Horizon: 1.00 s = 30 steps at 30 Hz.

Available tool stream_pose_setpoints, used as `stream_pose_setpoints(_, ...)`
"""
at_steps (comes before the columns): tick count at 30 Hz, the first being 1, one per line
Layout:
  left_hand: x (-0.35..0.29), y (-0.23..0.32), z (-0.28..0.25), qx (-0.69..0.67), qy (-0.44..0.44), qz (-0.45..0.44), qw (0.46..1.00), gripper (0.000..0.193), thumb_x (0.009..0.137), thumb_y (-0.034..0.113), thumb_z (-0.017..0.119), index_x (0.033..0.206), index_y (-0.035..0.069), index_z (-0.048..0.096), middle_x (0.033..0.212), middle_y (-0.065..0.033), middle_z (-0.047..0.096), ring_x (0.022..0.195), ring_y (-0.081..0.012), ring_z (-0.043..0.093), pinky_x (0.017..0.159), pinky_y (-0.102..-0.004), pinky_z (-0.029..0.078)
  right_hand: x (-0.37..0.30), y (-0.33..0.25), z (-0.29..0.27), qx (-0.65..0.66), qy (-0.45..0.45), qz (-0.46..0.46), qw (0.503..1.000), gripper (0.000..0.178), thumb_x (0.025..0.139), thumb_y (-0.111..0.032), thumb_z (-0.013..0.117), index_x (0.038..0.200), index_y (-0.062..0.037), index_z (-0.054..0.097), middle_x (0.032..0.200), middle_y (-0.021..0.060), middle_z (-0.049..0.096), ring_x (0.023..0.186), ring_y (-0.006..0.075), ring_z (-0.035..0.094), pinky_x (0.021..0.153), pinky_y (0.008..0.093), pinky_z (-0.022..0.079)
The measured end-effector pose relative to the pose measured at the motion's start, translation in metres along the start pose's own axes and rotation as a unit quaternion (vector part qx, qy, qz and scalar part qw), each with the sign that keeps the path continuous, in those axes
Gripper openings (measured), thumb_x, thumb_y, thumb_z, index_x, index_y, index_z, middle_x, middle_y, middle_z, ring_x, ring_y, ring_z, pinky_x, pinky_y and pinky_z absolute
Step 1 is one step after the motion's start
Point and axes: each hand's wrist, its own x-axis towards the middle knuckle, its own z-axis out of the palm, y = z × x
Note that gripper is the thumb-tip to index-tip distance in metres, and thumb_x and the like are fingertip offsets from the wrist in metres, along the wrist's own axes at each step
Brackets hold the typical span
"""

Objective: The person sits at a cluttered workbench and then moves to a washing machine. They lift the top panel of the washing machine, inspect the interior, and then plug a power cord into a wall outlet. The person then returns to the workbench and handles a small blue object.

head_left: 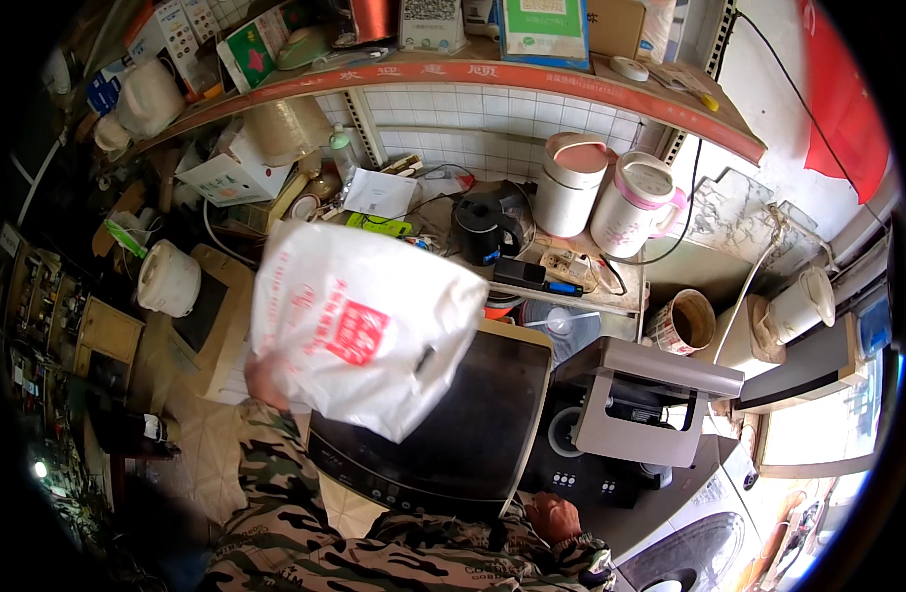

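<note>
My left hand (265, 381) grips the lower left edge of a white plastic bag (423, 296) with red print. The bag is raised and spread out, covering part of the dark glossy top of an appliance (463, 414) and hiding most of my left fingers. My right hand (554, 518) is low beside the front of a grey and black appliance (660, 375), its fingers curled in. Whatever may be inside those fingers is hidden. On the grey appliance are a raised frame-like part, a round port and small buttons.
Behind stands a cluttered counter with a black kettle (485, 225), a white canister (568, 187), a pink-handled jug (636, 202) and a power strip (569, 266). Above it runs a red-edged shelf (453, 71). A white bucket (170, 278) is at left, a patterned bin (685, 321) at right.
</note>
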Motion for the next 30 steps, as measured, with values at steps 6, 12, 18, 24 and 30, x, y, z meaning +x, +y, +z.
stream_pose_setpoints(6, 0.104, 0.018, -0.031, -0.087, 0.016, 0.075, 0.993, 0.035, 0.093, 0.006, 0.058, 0.128, 0.000, 0.060, 0.116, -0.0108, 0.066, 0.099, -0.0250, 0.068, 0.078, -0.0399, 0.058, -0.006, 0.001, 0.007, 0.019, -0.010, 0.025, 0.999, 0.030, 0.089, -0.034, 0.067, 0.096, -0.0051, 0.064, 0.094, 0.0204, 0.070, 0.087, 0.0411, 0.068, 0.073, 0.0524, 0.055)
stream_pose_setpoints(12, 0.209, 0.010, -0.001, -0.260, -0.069, 0.011, 0.963, 0.043, 0.097, 0.008, 0.057, 0.139, 0.003, 0.054, 0.134, -0.0145, 0.061, 0.117, -0.0299, 0.063, 0.095, -0.0431, 0.057, -0.007, 0.004, 0.014, 0.030, 0.004, 0.042, 0.999, 0.031, 0.089, -0.036, 0.066, 0.095, -0.0055, 0.066, 0.092, 0.0208, 0.069, 0.085, 0.0417, 0.068, 0.073, 0.0523, 0.054)
stream_pose_setpoints(18, 0.297, 0.003, 0.096, -0.231, -0.032, 0.059, 0.971, 0.041, 0.101, 0.016, 0.055, 0.140, 0.004, 0.053, 0.134, -0.0130, 0.062, 0.119, -0.0296, 0.063, 0.100, -0.0465, 0.055, -0.012, 0.013, 0.021, 0.030, 0.005, 0.092, 0.995, 0.030, 0.090, -0.035, 0.066, 0.094, -0.0059, 0.066, 0.090, 0.0196, 0.069, 0.086, 0.0409, 0.067, 0.073, 0.0514, 0.054)
stream_pose_setpoints(24, 0.316, -0.080, 0.167, 0.227, 0.059, 0.209, 0.949, 0.085, 0.080, 0.033, 0.083, 0.143, -0.006, 0.041, 0.138, -0.0235, 0.054, 0.126, -0.0366, 0.053, 0.108, -0.0461, 0.041, -0.009, 0.012, 0.019, 0.078, -0.030, 0.116, 0.990, 0.031, 0.087, -0.035, 0.064, 0.098, -0.0061, 0.062, 0.093, 0.0212, 0.069, 0.085, 0.0416, 0.068, 0.072, 0.0537, 0.054)
stream_pose_setpoints(30, 0.218, -0.162, 0.198, 0.708, -0.049, 0.137, 0.691, 0.075, 0.085, 0.055, 0.067, 0.133, -0.003, 0.060, 0.148, -0.0333, 0.042, 0.138, -0.0454, 0.042, 0.114, -0.0487, 0.037, 0.000, -0.005, -0.011, 0.106, -0.035, 0.075, 0.991, 0.026, 0.088, -0.030, 0.067, 0.097, -0.0053, 0.066, 0.092, 0.0178, 0.070, 0.081, 0.0385, 0.069, 0.071, 0.0493, 0.055)
